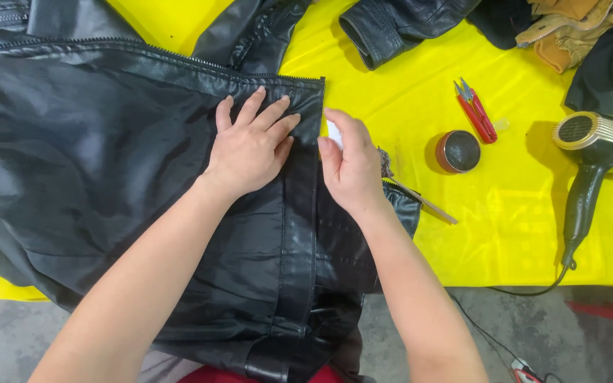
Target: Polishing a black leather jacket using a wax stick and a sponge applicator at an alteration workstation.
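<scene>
Black leather jacket lies spread across the left and centre of the frame, lining side up, on a table covered in bright yellow sheeting; its lower part hangs over the near table edge at bottom centre. A zip runs along the jacket's upper edge, from the upper left toward centre.

Head view, hands: the left hand lies flat on the lining just left of the jacket's front edge, fingers spread and extended, gripping nothing, pressing the material down. The right hand sits just right of that edge, at centre frame, fingers loosely curled around a small white object; the object is mostly hidden and its kind cannot be determined, possibly a cloth or sponge. The two hands are close together, separated by the stitched front band.

Head view, surroundings: a thin tool, partly hidden behind the right hand, lies on the sheeting just right of it. A small round tin with dark contents stands right of centre. Red-handled thread snips lie just above the tin. A black and gold hair dryer lies at the right edge, its cord trailing off the table. A second black jacket is at top centre, and a tan garment at upper right. Grey floor shows along the bottom.
</scene>
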